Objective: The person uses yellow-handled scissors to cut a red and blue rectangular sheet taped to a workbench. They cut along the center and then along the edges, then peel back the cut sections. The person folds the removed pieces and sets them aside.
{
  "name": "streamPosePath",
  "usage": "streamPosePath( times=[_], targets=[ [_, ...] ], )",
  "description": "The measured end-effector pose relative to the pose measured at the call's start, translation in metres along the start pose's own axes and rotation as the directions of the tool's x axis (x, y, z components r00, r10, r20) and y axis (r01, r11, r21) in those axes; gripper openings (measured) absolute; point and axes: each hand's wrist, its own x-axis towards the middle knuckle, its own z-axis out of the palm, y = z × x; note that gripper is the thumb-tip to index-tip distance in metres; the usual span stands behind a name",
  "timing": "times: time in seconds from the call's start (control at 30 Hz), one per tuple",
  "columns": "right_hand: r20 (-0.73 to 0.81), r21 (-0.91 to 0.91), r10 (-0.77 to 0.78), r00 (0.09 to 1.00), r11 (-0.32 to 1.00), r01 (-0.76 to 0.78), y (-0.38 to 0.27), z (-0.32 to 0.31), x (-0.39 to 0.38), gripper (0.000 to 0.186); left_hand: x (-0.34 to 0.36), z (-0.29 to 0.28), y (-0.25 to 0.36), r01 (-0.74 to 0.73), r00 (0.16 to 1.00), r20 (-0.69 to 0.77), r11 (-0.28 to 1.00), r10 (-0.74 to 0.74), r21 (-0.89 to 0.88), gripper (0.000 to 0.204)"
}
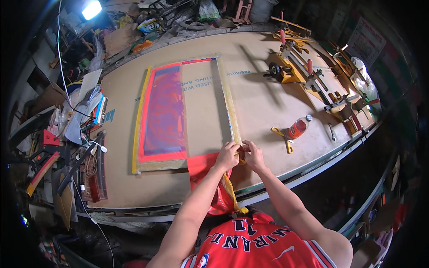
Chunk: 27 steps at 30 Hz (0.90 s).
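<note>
worktable (250, 102): matt brown board | frame (225, 96): pale worn wood | mesh (164, 111), 10 o'clock of hands: glossy purple-red film | bottle (298, 127), 2 o'clock: clear shiny plastic | scissors (284, 137): yellow plastic handles

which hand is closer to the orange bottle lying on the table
Right. The right hand works at the near corner of the screen frame, with the orange bottle farther out to its right. The left hand sits beside it, on the side away from the bottle.

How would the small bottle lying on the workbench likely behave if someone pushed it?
The bottle lies on its side, so it would probably roll rather than slide. It looks like small clear plastic, so likely light. The yellow clamp beside it might stop it.
</note>
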Motion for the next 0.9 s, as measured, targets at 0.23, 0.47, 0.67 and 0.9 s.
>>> streamPosePath(
  times=[0.23, 0.47, 0.67, 0.9],
  targets=[
    [0.099, -0.388, -0.157, 0.983, 0.903, 0.183, -0.016, 0.005, 0.012, 0.027, -0.005, 0.009, 0.008, 0.091, 0.996, -0.029, 0.991, -0.089, 0.102, 0.026],
    [0.125, -0.546, -0.178, 0.976, 0.809, 0.218, -0.020, 0.015, 0.003, 0.015, -0.011, 0.019, 0.000, 0.137, 0.984, -0.112, 0.991, -0.136, -0.004, 0.017],
    [0.068, -0.447, -0.111, 0.992, 0.885, 0.130, -0.020, 0.015, -0.004, 0.021, -0.009, 0.017, 0.002, 0.240, 0.966, -0.077, 0.967, -0.247, -0.089, 0.012],
    [0.002, -0.154, -0.178, 0.984, 0.972, 0.176, -0.016, 0.001, -0.001, 0.038, -0.009, 0.008, 0.003, 0.068, 0.990, -0.119, 0.992, -0.080, -0.107, 0.019]
  ],
)
